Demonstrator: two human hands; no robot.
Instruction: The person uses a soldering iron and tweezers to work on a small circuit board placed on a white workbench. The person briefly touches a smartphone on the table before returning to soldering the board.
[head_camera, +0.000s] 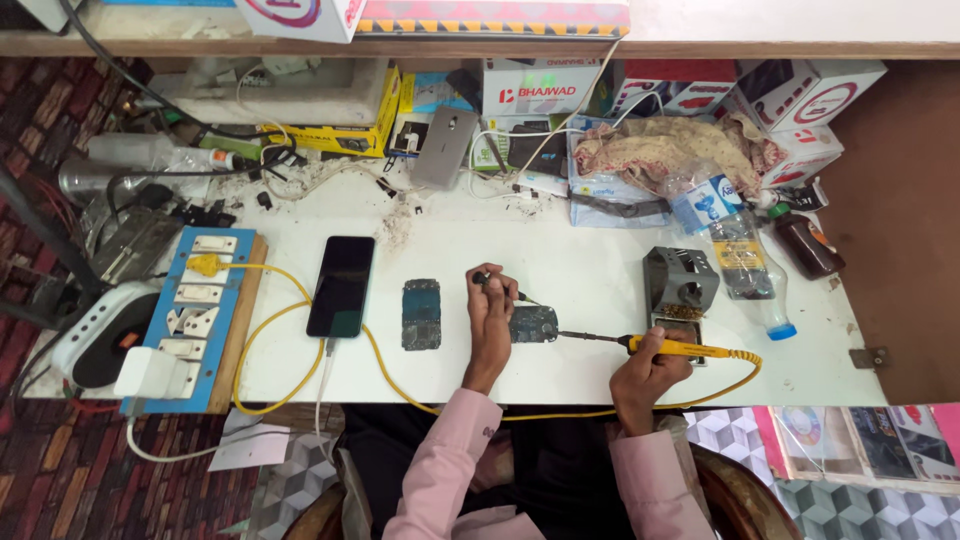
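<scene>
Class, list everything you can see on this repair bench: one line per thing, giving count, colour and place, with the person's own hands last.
Circuit board: one, dark, under the left hand, table centre.
Second circuit board: one, grey-blue, left of the first.
Phone: one, black, screen dark, further left.
Soldering iron: one, yellow handle, tip at the first board.
Yellow cord: one, along the table's front edge.
Iron stand: one, grey, right of centre.
Switch board: one, blue with white switches, table's left end.
Plastic bottle: one, clear, lying right of the stand.
Brown bottle: one, far right.
Cloth: one, beige, at the back.
Left hand: holds a thin dark tool on the board.
Right hand: grips the soldering iron.
</scene>
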